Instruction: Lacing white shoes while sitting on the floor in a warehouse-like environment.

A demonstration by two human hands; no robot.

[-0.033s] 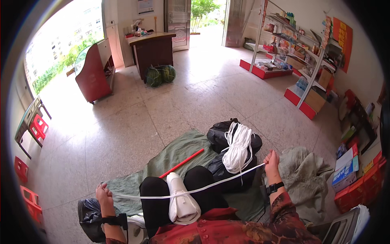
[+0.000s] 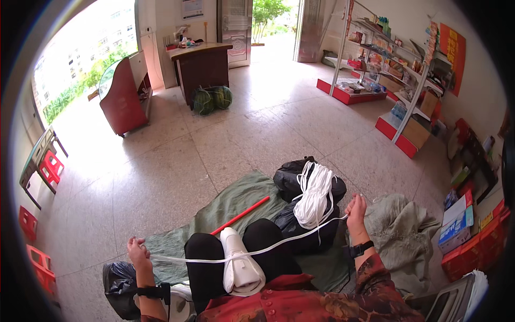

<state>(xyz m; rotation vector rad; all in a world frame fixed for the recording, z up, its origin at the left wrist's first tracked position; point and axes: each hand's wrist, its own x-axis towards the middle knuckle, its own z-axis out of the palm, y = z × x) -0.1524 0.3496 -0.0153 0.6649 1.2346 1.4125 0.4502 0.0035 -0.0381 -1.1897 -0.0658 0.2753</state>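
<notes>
A white cord (image 2: pixel 268 249) stretches across my lap with a slight sag. At its right end my right hand (image 2: pixel 355 210) is closed on it. On the other side my left hand (image 2: pixel 138 251) is closed with the cord running to it; its fingertips are small and hard to make out. Beneath the cord, between my black-clad knees, lies a white rolled, padded-looking piece (image 2: pixel 241 268) with a flap. A looped hank of white cord (image 2: pixel 315 196) rests on black plastic bags (image 2: pixel 287 177) beyond my right knee. Ahead of my knees a red stick (image 2: pixel 241 216) lies on a green cloth (image 2: pixel 236 196).
A greyish woven sack (image 2: pixel 399 228) lies right of my right hand. Cartons (image 2: pixel 457 222) are stacked at the far right. A black bag (image 2: pixel 119 284) sits by my left forearm. Red stools (image 2: pixel 42 265) line the left; shelves (image 2: pixel 410 102) and a desk (image 2: pixel 204 67) stand farther off.
The cord has slackened from nearly straight to a gentle sag. My right hand has shifted slightly left and up, and my left hand has risen a little.
</notes>
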